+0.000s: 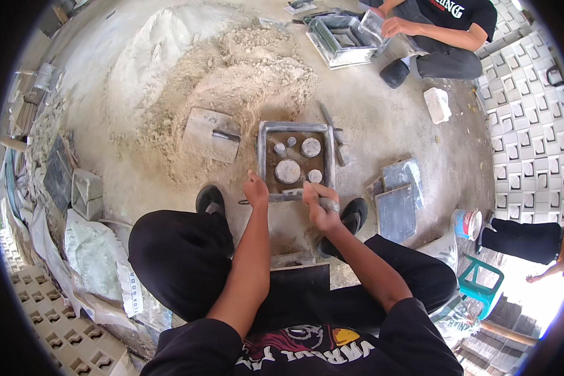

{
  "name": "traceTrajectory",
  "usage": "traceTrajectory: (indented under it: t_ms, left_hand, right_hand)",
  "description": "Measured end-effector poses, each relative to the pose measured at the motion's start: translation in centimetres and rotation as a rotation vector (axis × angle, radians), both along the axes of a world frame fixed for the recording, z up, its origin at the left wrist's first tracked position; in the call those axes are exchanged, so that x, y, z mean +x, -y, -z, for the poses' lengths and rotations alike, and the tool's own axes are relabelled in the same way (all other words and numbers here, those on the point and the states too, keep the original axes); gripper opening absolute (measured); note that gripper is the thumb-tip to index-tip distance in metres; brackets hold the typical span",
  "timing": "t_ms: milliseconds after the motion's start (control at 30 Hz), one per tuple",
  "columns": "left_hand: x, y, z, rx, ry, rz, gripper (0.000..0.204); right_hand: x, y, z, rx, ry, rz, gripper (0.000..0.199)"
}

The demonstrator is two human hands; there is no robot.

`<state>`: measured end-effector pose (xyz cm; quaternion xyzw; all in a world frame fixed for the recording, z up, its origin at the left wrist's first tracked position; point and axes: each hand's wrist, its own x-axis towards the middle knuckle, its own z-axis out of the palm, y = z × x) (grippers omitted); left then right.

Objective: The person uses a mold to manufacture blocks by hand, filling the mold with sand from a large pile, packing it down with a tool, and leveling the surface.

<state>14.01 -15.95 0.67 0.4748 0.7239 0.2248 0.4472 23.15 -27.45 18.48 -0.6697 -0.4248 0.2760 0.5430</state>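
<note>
While both hands' fingers curl shut at its near edge, the square grey mould (296, 128) holds round discs.

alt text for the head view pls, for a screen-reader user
Seen from above, a squatting person works at the near edge of a square metal mould frame holding round grey discs, left hand on its rim, right hand gripping a small tool. A sand pile lies behind; another person handles a similar mould.

I see a sand heap (232, 75), a flat trowel (212, 135), stacked grey tiles (398, 200), a small bucket (466, 224) and a green stool (480, 277).
</note>
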Motion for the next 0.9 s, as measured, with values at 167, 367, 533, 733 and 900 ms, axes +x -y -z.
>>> traceTrajectory:
  t_ms: [167, 367, 533, 733, 900]
  left_hand:
    - [0.1, 0.1, 0.5, -0.041, -0.002, 0.049, 0.062]
    - [0.4, 0.0, 0.9, -0.066, 0.016, 0.014, 0.062]
    - [-0.3, -0.4, 2.1, -0.083, 0.018, 0.004, 0.060]
    - [0.2, 0.1, 0.6, -0.087, 0.077, 0.041, 0.056]
    - [-0.4, -0.1, 2.6, 0.043, 0.005, 0.087, 0.054]
  right_hand:
    - [0.3, 0.9, 1.7, 0.019, 0.002, 0.043, 0.031]
    - [0.9, 0.7, 1.6, 0.035, 0.106, 0.063, 0.034]
    - [-0.9, 0.0, -0.9, 0.011, -0.090, 0.168, 0.035]
    - [0.5, -0.6, 0.8, -0.111, -0.187, 0.037, 0.030]
    - [-0.6, -2.2, -1.7, 0.043, -0.265, -0.116, 0.019]
